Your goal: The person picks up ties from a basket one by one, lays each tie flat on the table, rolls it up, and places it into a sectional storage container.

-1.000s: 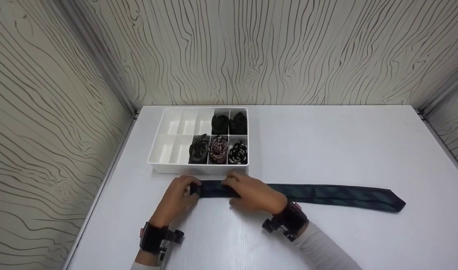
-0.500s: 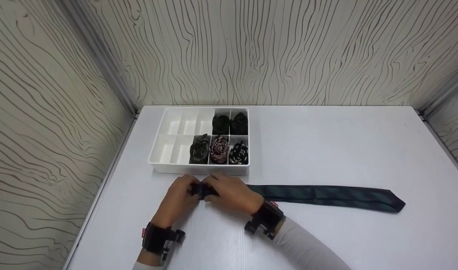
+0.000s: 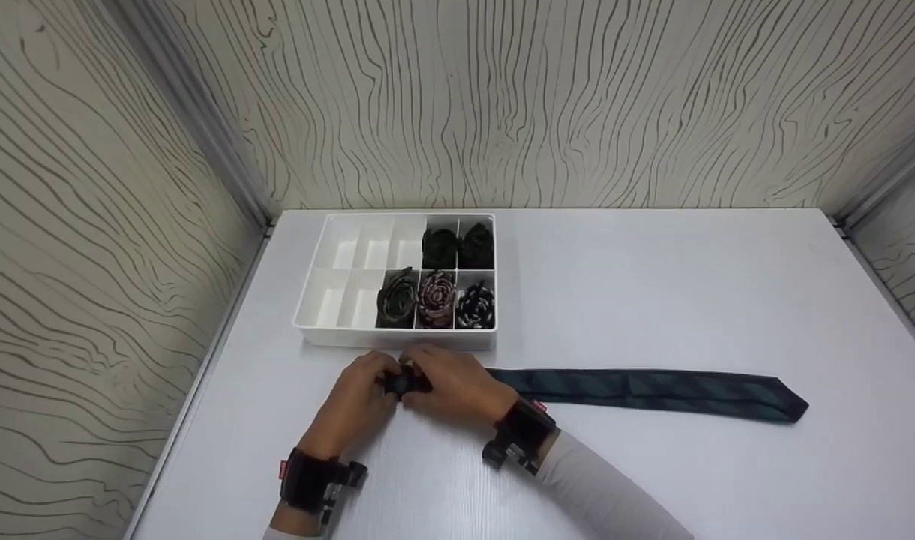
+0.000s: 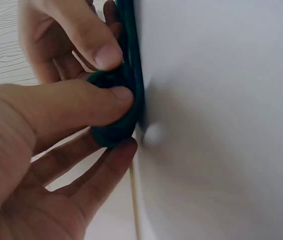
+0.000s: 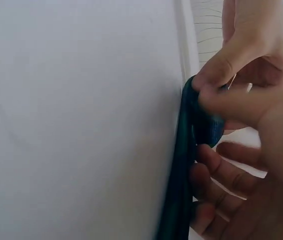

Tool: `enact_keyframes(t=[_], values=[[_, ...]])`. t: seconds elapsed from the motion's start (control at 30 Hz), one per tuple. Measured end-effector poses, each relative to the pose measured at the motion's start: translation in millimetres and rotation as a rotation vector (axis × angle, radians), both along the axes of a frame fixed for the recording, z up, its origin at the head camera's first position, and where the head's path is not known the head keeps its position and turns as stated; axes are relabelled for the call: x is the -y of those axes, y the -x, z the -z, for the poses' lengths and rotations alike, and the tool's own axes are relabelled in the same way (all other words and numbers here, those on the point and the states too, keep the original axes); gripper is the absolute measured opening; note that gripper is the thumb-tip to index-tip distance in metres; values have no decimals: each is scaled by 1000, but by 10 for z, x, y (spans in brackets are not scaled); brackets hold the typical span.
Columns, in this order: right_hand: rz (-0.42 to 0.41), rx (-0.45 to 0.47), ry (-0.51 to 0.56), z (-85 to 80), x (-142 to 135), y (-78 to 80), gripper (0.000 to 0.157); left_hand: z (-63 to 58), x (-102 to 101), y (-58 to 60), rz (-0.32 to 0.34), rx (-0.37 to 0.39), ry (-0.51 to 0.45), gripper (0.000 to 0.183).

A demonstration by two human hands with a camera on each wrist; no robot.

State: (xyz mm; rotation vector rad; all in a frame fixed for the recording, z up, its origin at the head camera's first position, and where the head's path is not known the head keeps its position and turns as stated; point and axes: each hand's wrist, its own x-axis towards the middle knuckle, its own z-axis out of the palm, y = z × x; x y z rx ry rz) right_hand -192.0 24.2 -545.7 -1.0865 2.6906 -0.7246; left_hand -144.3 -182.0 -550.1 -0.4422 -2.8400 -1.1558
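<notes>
A dark green striped necktie [image 3: 652,391] lies flat across the white table, its pointed end at the right and its left end wound into a small roll [image 4: 112,131]. My left hand [image 3: 358,397] holds the roll from the left, thumb on one side and fingertips on the other in the left wrist view. From the right, my right hand [image 3: 454,386] pinches the same roll, its thumb close to the left thumb in the right wrist view. The flat part of the tie runs out under the right hand, which hides some of it.
Just beyond the hands stands a white divided box [image 3: 397,337]. Several rolled ties sit in its right-hand compartments, among them a maroon patterned one [image 3: 436,298] and a black-and-white one [image 3: 475,306]. Wood-grain panels [image 3: 457,105] rise behind the table and at its sides.
My right hand has slid left along the tie to meet my left hand at the roll. The left hand and the tie's pointed end have stayed in place.
</notes>
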Motion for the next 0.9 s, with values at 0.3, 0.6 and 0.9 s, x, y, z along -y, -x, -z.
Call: enact_keyframes(t=[0.3,0.6,0.9], values=[[1,40,10,-22,-49,-5,40,-58,-1,0,26,23,52,34],[25,-45,-7,-14,-88,-23,40,-31,-54,2,92,-5,-27,40],[43,-17,0,-44,-148,-19,42,-55,-100,5,117,-14,41,40]])
